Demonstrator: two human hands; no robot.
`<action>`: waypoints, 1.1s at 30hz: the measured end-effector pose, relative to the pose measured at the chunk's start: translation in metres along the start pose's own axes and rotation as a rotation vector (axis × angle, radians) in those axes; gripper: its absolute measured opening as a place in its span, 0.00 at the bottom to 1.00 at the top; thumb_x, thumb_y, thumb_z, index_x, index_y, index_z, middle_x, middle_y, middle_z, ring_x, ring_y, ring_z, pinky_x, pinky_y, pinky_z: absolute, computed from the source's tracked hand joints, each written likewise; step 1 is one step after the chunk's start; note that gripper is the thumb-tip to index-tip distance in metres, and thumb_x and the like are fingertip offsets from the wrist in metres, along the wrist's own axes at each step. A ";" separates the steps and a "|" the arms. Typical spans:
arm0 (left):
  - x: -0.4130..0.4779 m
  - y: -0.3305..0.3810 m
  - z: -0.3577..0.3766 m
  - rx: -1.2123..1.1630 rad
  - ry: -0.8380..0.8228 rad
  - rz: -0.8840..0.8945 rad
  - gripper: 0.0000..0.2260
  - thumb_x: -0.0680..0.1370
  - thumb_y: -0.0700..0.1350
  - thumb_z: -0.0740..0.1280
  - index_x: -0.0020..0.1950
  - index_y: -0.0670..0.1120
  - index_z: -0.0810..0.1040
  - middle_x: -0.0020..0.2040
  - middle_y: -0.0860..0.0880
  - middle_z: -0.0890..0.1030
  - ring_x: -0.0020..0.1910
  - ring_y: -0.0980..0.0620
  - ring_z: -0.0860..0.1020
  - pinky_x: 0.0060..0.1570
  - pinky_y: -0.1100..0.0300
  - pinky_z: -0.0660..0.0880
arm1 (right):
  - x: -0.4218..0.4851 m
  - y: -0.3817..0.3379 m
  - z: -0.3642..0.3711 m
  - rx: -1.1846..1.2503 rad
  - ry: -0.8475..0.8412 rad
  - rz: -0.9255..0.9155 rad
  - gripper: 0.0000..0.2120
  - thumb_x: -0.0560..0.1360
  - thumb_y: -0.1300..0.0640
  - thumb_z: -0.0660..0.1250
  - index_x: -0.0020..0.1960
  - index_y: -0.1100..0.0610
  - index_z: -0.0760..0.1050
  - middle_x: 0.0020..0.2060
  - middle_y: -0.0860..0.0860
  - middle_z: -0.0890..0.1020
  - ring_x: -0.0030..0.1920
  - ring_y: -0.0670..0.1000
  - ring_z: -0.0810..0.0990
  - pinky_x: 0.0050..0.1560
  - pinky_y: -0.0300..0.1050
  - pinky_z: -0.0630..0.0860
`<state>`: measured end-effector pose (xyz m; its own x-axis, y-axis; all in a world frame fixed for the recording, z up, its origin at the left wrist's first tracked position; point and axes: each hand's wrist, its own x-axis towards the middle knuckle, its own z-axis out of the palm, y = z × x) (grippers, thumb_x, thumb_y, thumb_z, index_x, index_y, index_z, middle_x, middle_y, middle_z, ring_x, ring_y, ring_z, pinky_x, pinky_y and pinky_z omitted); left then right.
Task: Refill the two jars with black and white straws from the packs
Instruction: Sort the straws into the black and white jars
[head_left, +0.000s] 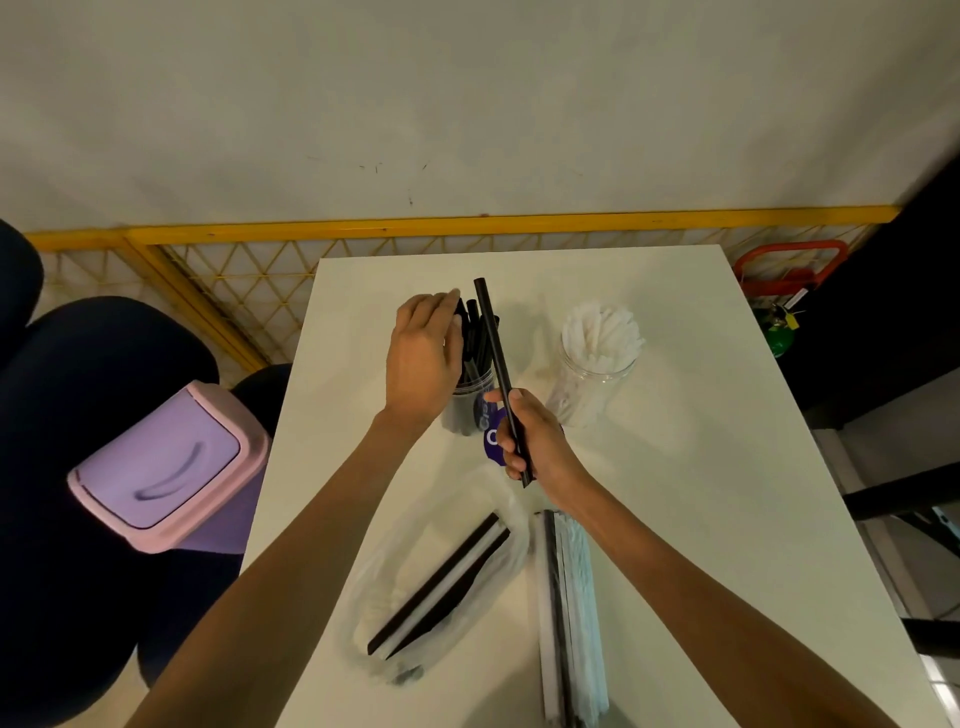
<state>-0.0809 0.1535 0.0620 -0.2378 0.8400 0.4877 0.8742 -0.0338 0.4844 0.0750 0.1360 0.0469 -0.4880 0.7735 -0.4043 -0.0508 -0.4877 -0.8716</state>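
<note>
— Where is the left hand (423, 358)?

— At the clear plastic jar of black straws (465, 410), which stands around the middle of the white rectangular table (727, 493), a little toward the far edge. The fingers are stretched out, nearly straight, and lie against the tops of the straws in the jar. I see them curled round nothing.

— And the right hand (535, 441)?

— On the near side of that jar, with fingers and thumb closed round the lower end of a long black straw (493, 343). The straw slants up and away, and its top is over the jar's bunch.

— The other jar?

— The clear plastic jar of white straws (592, 374) stands just right of the first, apart from both hands.

— The packs?

— Both lie toward the near edge. A crumpled clear plastic bag with black and white straws (441, 587) lies askew. To its right, a flat pack of white paper-wrapped straws (571, 597) reaches the near edge.

— Anything else?

— A pink and lilac swing-lid bin (161, 467), beside the table's left edge.
</note>
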 end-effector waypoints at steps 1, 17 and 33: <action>0.003 0.005 -0.004 -0.069 0.010 -0.054 0.17 0.81 0.44 0.56 0.64 0.37 0.74 0.55 0.41 0.80 0.57 0.42 0.74 0.55 0.56 0.71 | 0.000 0.000 0.001 -0.003 -0.004 -0.004 0.13 0.82 0.51 0.52 0.51 0.53 0.74 0.21 0.47 0.69 0.17 0.44 0.63 0.20 0.33 0.63; 0.059 0.032 -0.059 -0.469 0.311 -0.133 0.25 0.78 0.37 0.62 0.73 0.40 0.57 0.43 0.51 0.76 0.37 0.60 0.77 0.38 0.61 0.79 | 0.004 0.004 0.001 -0.015 0.068 0.099 0.20 0.80 0.43 0.50 0.53 0.53 0.76 0.22 0.48 0.76 0.20 0.45 0.71 0.24 0.38 0.74; 0.023 0.003 -0.018 -0.163 0.080 -0.038 0.22 0.79 0.40 0.61 0.73 0.44 0.62 0.55 0.45 0.78 0.45 0.49 0.81 0.43 0.53 0.80 | 0.008 0.005 -0.003 -0.014 0.076 0.105 0.18 0.80 0.43 0.52 0.50 0.51 0.76 0.27 0.51 0.75 0.22 0.45 0.72 0.26 0.38 0.75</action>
<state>-0.0915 0.1629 0.0876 -0.3082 0.7967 0.5198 0.7850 -0.0957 0.6120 0.0729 0.1410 0.0387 -0.4228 0.7468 -0.5133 0.0098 -0.5626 -0.8267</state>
